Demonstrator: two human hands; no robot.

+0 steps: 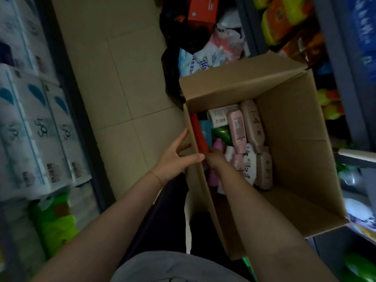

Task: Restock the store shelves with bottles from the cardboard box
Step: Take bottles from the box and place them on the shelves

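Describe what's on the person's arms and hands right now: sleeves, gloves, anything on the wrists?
Both forearms are bare, with no sleeves reaching them and no gloves. The left hand has a thin band or string around its wrist. The right hand shows no ring or watch, though the cardboard box hides part of it. Grey fabric shows at the bottom edge, likely a top.

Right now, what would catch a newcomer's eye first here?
The big open cardboard box on the right, with pink bottles and a red one inside. The left hand holds its near wall while the right hand reaches in. White tissue packs line the left shelf.
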